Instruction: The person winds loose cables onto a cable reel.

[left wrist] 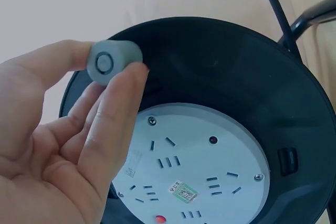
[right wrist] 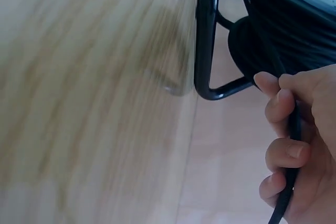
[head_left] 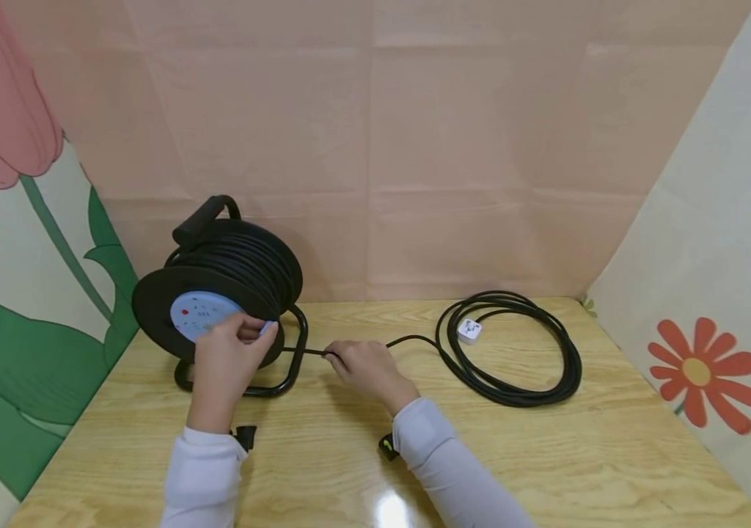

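Observation:
A black cable reel (head_left: 153,312) stands at the left on its tube frame (head_left: 299,363), with black cable wound round its drum. The round socket panel (left wrist: 194,156) on its face is pale blue with several slots and a red button. My left hand (head_left: 226,359) pinches the grey-blue winding knob (left wrist: 113,61) between thumb and fingers at the reel's near edge. To the right of the frame my right hand (head_left: 369,370) holds the black cable (right wrist: 283,200), its fingers curled round it. That cable runs from the reel through the hand and on to the right.
Loose loops of cable (head_left: 570,359) lie at the right of the wooden table (head_left: 547,462), a white plug (head_left: 469,331) inside them. A carry handle (head_left: 199,222) tops the reel. Pink sheeting (head_left: 455,161) hangs behind, and patterned panels stand at both sides.

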A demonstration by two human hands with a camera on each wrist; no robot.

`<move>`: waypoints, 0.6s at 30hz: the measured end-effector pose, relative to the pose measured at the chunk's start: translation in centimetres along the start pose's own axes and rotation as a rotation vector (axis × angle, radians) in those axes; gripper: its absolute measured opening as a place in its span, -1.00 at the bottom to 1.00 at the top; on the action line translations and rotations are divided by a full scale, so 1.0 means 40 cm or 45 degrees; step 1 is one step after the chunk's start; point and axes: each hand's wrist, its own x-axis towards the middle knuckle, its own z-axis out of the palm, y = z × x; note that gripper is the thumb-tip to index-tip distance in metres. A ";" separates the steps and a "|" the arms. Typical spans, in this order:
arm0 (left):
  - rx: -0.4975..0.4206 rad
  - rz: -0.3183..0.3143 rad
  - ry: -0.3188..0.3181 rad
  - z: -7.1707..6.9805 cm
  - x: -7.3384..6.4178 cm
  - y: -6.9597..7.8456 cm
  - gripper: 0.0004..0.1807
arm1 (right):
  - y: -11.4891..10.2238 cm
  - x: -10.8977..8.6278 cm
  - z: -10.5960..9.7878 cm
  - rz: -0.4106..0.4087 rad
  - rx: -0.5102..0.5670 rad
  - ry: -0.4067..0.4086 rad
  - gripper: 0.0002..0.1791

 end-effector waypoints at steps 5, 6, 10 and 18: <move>0.028 -0.061 -0.121 -0.004 0.001 -0.002 -0.69 | -0.011 0.006 0.006 -0.002 0.019 -0.056 -0.72; 0.034 -0.066 -0.140 -0.005 0.002 -0.003 -0.69 | -0.013 0.008 0.006 0.000 0.027 -0.076 -0.71; 0.050 -0.077 -0.218 -0.009 0.009 -0.008 -0.68 | -0.023 0.015 0.009 0.006 0.056 -0.155 -0.70; 0.085 -0.127 -0.386 -0.011 0.010 -0.032 -0.66 | -0.047 0.033 0.038 0.008 0.051 -0.205 -0.70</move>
